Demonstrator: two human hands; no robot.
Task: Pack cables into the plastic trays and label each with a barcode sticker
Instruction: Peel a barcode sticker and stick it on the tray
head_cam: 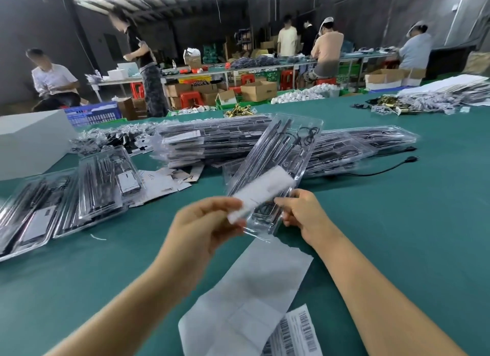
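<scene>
Above the near centre of the green felt table (397,223), a clear, glossy, long plastic tray of black cables (275,170) is pinched at its near end by the right hand (305,217). A blurred white sticker (261,194) is pinched by the left hand (204,223). It should be laid flat, squared, then smoothed; slick backing strip (252,289) lies below.
</scene>
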